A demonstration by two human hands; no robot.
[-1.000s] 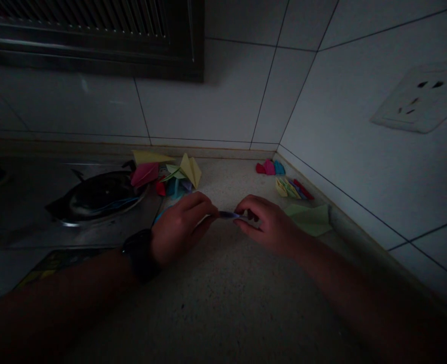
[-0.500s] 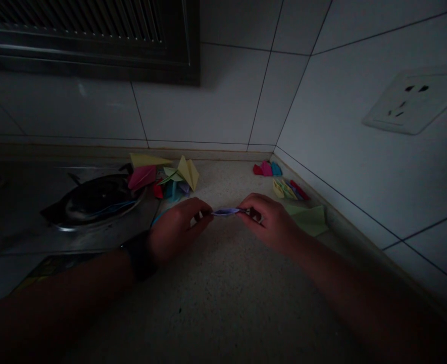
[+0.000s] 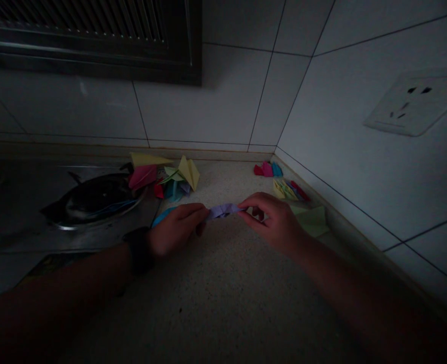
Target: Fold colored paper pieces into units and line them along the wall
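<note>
The left hand [image 3: 180, 225] pinches one end of a folded purple paper [image 3: 223, 210], and the right hand [image 3: 270, 217] grips the other end between thumb and fingers. The paper spans the gap between the two hands, creased in the middle, above the speckled tabletop [image 3: 215, 283]. A dark watch [image 3: 138, 249] sits on the wrist just behind the left hand. Right beside that hand, partly hidden by it, lies a blue paper [image 3: 162, 216]; beyond it is a heap of folded papers [image 3: 174, 182] in yellow, green, pink, red and blue. To its left is a black stove burner [image 3: 98, 197]. Near the right hand, on its outer side, lies a pale green sheet [image 3: 312, 221]. Past the right hand are yellow folded papers [image 3: 284, 189] with a red strip [image 3: 300, 190] beside them, and farther off, by the wall corner, a small red, pink and blue group [image 3: 268, 169].
</note>
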